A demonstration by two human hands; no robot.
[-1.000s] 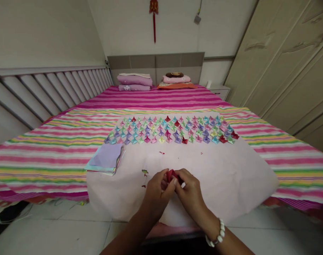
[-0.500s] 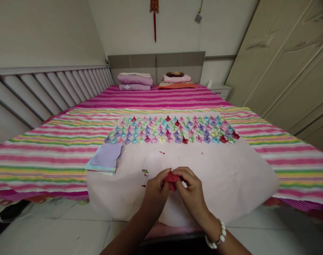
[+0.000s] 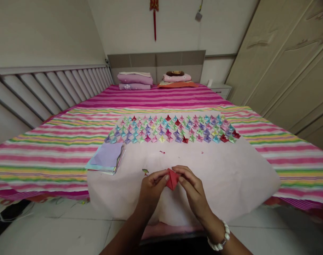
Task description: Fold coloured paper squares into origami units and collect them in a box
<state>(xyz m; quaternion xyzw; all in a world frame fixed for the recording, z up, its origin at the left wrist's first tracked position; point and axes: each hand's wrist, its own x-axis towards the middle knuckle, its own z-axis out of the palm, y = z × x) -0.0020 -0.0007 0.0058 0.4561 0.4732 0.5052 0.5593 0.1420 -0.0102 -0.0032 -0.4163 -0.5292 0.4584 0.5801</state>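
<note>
Between my hands, above the pale paper sheet (image 3: 225, 177), is a small piece of red folded origami paper (image 3: 172, 180), now showing a diamond shape with a crease down its middle. My left hand (image 3: 152, 186) pinches its left corner between thumb and fingers. On the other side, my right hand (image 3: 191, 184), with a white bead bracelet on the wrist, has thumb and fingertips closed on the right corner. Beyond them stand rows of small folded paper pieces (image 3: 168, 132) in many colours. A stack of square paper (image 3: 105, 156), lilac on top, lies to the left.
Small paper scraps (image 3: 145, 172) lie on the sheet left of my hands and further back. Under the sheet is a bed with a striped cover (image 3: 50, 145). Folded bedding (image 3: 134, 81) sits by the headboard, and a wardrobe (image 3: 291, 63) stands at the right.
The red paper has gone from a wide, partly unfolded shape to an upright diamond. Both hands have shifted slightly apart, to its left and right corners.
</note>
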